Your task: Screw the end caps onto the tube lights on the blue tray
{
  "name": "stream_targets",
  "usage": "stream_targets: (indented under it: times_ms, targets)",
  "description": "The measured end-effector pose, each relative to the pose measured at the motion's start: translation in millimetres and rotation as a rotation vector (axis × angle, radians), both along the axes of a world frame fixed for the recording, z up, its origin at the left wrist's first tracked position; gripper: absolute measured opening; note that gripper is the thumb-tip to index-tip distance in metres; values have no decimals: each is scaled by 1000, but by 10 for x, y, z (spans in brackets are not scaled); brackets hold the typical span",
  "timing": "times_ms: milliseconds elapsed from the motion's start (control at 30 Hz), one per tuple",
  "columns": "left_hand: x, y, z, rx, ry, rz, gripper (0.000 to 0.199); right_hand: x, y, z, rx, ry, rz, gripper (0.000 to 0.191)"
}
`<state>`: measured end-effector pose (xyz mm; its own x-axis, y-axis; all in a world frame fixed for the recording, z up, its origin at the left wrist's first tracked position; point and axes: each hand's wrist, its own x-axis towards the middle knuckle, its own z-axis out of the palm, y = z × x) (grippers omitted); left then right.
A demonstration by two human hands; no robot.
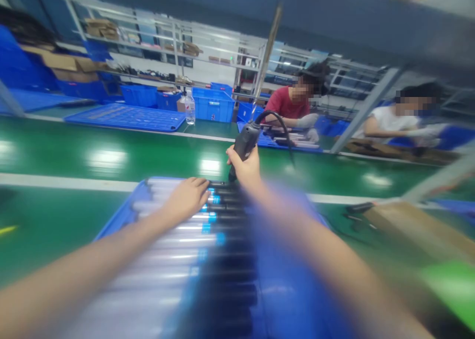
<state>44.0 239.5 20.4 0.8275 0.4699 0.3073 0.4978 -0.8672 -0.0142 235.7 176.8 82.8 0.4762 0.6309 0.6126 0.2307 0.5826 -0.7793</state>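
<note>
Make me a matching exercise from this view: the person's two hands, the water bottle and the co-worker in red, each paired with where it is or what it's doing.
Column one:
1. left hand
2. right hand
3. water bottle
4. co-worker in red

Column two:
A. beside a blue crate
B. gripping a black corded screwdriver
C. resting on tubes in a blue tray
D. seated across the green bench

Pairs: 1C, 2B, 3A, 4D.
</note>
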Motion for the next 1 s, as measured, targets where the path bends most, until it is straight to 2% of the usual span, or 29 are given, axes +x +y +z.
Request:
stream_targets:
  times_ms: [100,200,867,1000]
  targets:
    - [-4,-38,1,12,-5,-2,46,-55,169,-68,3,-31,40,33]
    - [-4,-69,4,17,-4,-6,45,-68,230,-119,0,-47,51,33]
    - [20,-88,18,-5,2,-11,41,-50,281,-224,-34,-20,33,41]
    - [13,-86,-3,-34,13,-8,38,-66,171,-118,-38,-3,4,36]
